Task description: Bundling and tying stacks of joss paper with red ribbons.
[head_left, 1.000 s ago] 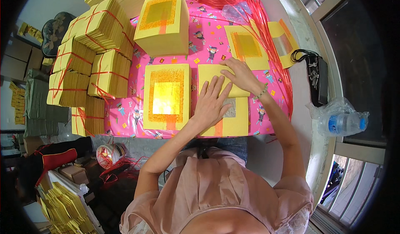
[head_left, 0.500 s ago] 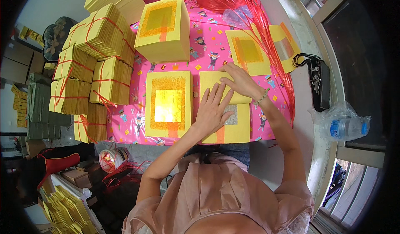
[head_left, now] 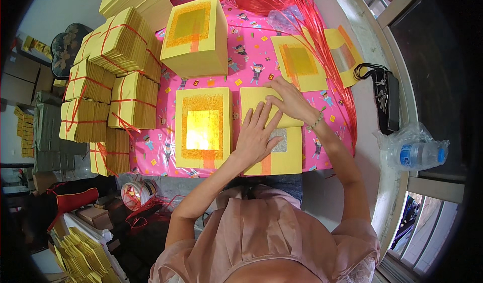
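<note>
Both hands press flat on a stack of square yellow paper sheets [head_left: 282,157] at the near edge of the table, which is covered by a pink cartoon-printed cloth [head_left: 251,66]. Left hand [head_left: 257,134] lies open, fingers spread over the sheet's dull silver foil patch [head_left: 279,138]. Right hand [head_left: 288,100], open too, flattens a folded-over plain yellow flap [head_left: 254,99] with its fingertips. Just left sits another yellow stack with a shiny gold foil square [head_left: 203,129] framed in orange. Bundles of yellow paper tied with red plastic string [head_left: 133,101] crowd the table's left edge. Loose glossy red string [head_left: 322,41] trails toward the far right corner.
</note>
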The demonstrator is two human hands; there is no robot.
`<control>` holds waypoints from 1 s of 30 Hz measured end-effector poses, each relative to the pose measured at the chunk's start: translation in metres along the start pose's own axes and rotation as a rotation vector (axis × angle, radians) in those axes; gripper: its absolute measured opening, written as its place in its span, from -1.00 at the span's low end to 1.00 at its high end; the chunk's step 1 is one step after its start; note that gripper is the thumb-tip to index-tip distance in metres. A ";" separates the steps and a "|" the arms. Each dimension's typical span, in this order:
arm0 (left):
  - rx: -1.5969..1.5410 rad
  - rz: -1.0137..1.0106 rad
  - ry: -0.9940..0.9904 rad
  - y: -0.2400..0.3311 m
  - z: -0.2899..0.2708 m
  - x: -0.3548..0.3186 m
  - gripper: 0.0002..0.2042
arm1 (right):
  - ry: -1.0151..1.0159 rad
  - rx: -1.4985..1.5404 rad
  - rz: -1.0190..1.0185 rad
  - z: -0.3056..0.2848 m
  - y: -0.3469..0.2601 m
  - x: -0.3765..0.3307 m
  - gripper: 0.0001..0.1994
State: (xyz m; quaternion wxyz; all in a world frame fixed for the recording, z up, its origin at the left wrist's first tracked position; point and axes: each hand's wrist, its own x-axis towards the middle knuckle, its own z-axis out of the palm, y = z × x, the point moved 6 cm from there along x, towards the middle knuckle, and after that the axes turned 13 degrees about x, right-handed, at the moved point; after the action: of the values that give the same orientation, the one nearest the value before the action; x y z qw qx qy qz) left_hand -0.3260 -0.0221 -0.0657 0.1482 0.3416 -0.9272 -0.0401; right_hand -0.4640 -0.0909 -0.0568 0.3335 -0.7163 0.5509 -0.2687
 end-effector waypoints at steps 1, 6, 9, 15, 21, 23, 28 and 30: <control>0.000 0.001 0.000 0.000 0.000 0.000 -0.31 | 0.001 0.000 0.000 0.000 0.000 0.000 -0.59; 0.005 -0.004 -0.010 0.000 -0.001 0.000 -0.29 | -0.038 -0.016 -0.002 -0.003 -0.005 0.002 -0.64; 0.005 -0.005 -0.017 0.001 -0.002 0.001 -0.28 | 0.012 -0.050 -0.055 -0.002 0.001 0.005 -0.68; 0.012 -0.001 -0.018 0.000 -0.003 0.001 -0.28 | -0.017 0.020 -0.011 -0.003 0.002 0.005 -0.71; 0.027 0.013 -0.004 0.001 -0.002 0.000 -0.31 | 0.014 -0.016 -0.097 -0.001 0.006 0.006 -0.72; 0.024 0.013 -0.003 0.001 -0.001 0.000 -0.32 | 0.005 -0.004 -0.077 -0.001 0.005 0.005 -0.72; 0.014 0.017 -0.009 0.002 -0.001 -0.001 -0.34 | -0.007 0.009 -0.070 -0.001 0.004 0.004 -0.71; 0.009 0.018 -0.008 0.002 -0.001 0.000 -0.35 | -0.005 -0.003 -0.038 0.000 0.003 0.003 -0.71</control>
State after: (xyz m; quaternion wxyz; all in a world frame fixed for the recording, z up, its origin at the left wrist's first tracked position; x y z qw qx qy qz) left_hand -0.3269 -0.0204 -0.0644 0.1432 0.3336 -0.9311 -0.0359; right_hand -0.4657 -0.0944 -0.0591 0.3283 -0.7279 0.5367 -0.2725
